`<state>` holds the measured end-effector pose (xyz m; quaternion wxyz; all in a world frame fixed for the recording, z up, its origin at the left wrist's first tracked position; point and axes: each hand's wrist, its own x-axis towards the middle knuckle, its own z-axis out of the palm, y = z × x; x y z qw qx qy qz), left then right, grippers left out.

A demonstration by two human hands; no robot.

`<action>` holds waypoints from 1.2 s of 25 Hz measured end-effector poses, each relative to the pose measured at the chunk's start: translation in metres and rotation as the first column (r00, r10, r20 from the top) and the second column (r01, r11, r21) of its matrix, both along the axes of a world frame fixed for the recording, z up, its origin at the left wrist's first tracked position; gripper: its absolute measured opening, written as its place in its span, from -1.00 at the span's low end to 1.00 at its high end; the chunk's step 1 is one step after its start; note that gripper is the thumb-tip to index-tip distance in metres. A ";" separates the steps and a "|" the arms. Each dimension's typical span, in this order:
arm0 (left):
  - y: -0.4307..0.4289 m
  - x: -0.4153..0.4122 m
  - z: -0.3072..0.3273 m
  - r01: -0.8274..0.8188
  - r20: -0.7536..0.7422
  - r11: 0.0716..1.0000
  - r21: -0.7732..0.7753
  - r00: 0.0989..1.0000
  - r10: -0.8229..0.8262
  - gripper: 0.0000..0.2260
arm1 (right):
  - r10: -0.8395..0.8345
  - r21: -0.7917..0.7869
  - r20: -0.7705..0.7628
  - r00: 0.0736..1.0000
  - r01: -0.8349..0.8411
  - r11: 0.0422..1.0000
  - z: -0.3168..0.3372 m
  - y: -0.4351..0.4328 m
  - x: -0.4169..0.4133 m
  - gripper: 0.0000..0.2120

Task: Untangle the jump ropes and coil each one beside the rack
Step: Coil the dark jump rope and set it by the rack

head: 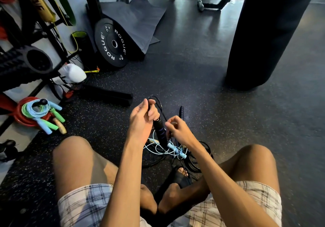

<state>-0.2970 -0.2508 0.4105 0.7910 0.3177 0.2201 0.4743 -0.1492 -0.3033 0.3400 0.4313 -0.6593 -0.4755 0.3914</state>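
I sit cross-legged on the dark gym floor. My left hand [142, 117] grips the black jump rope's cord [159, 103], looped above its black handle [160, 131], which hangs down from the hand. My right hand [177, 128] pinches the same black cord just right of the handle. A second black handle [181, 112] stands up behind the hands. Under them lies a tangle of a light blue rope [173, 150] and black cord [200, 161]. Coiled light blue and green ropes [41, 111] rest on red plates beside the rack [35, 38] at the left.
A black bumper plate [111, 43] leans on the rack upright. A white glove [73, 73] and a black foam block [107, 95] lie near the rack. A black punching bag [269, 33] hangs at the right. Folded mats [139, 21] lie behind. My knees flank the tangle.
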 end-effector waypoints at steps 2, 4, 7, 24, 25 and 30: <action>0.000 0.000 -0.003 -0.127 -0.037 0.992 0.015 0.991 0.128 -0.77 | 0.049 -0.062 0.050 0.998 -0.046 0.997 -0.013 -0.007 -0.002 -0.87; 0.002 -0.001 -0.007 -0.217 -0.109 0.974 0.061 0.969 0.223 -0.78 | 0.082 -0.108 0.059 0.995 -0.075 0.991 -0.023 -0.013 -0.001 -0.84; 0.006 -0.002 -0.015 -0.272 -0.263 0.936 0.225 0.908 0.327 -0.78 | 0.125 -0.109 0.078 0.989 -0.116 0.987 -0.027 -0.016 0.001 -0.84; 0.005 -0.005 -0.045 0.313 -0.747 0.941 0.128 0.654 -0.116 -0.65 | 0.211 0.140 0.465 0.860 -0.306 0.942 0.053 0.010 0.011 -0.78; 0.002 -0.004 -0.040 0.326 -0.725 0.941 0.090 0.669 -0.162 -0.66 | 0.223 0.118 0.479 0.849 -0.315 0.942 0.053 0.011 0.015 -0.76; -0.004 -0.008 -0.040 0.426 -0.644 0.904 0.026 0.699 -0.311 -0.61 | 0.269 0.043 0.481 0.834 -0.329 0.943 0.051 0.010 0.029 -0.56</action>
